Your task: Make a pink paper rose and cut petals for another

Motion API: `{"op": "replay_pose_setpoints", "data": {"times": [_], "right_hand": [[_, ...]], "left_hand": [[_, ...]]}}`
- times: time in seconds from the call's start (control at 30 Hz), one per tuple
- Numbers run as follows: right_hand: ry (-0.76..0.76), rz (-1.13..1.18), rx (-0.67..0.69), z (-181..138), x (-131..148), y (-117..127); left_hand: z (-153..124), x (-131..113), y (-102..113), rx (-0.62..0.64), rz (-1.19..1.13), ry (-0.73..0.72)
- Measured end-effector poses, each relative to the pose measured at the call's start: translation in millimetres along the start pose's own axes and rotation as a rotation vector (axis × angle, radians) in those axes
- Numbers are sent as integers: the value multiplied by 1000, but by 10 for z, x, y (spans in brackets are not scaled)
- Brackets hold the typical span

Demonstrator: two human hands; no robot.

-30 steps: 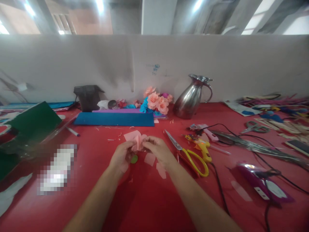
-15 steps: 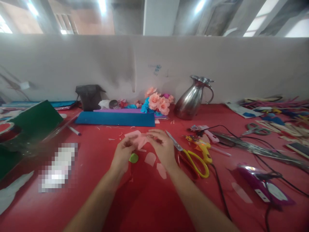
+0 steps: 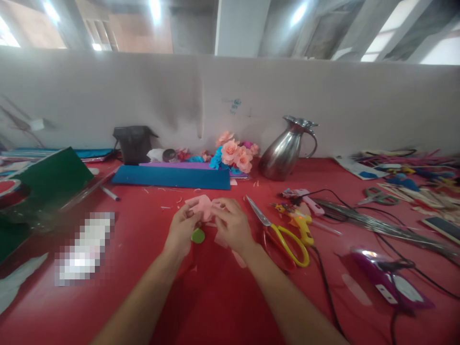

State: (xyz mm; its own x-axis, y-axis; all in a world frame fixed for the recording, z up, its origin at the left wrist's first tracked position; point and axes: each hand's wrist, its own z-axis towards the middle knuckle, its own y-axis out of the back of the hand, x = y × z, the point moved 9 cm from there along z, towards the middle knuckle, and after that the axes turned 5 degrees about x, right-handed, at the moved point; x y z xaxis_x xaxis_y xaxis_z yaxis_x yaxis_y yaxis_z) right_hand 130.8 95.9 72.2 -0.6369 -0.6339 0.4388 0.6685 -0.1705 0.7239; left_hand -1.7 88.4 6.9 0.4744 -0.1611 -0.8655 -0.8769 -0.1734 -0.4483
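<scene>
Paper [image 3: 204,207], pink and thin: pinched it by one side in left hand [image 3: 179,229], by the other in right hand [image 3: 233,226], left of scissors [image 3: 269,225], probably to steady it without crushing. Had green disc [image 3: 198,235] left of scissors as well, yellow glue gun [image 3: 305,229] just right of them, presumably for easy reach.

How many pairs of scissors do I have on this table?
2: yellow-handled scissors just right of the right hand, and green-handled scissors farther right and back. Others may be hidden.
</scene>
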Motion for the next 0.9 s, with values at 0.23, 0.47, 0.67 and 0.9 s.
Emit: {"op": "replay_pose_setpoints", "data": {"times": [0.23, 0.47, 0.67, 0.9], "right_hand": [[-298, -225, 216, 33, -533, -250], [-389, -173, 124, 10, -664, -153], [-120, 265, -75, 65, -256, 152], [154, 230, 95, 50, 1, 127]], "left_hand": [[68, 53, 88, -57, -15, 9], [45, 18, 63, -40, -7, 13], [11, 55, -11, 26, 15, 76], [-29, 80, -126, 137, 90, 155]]}}
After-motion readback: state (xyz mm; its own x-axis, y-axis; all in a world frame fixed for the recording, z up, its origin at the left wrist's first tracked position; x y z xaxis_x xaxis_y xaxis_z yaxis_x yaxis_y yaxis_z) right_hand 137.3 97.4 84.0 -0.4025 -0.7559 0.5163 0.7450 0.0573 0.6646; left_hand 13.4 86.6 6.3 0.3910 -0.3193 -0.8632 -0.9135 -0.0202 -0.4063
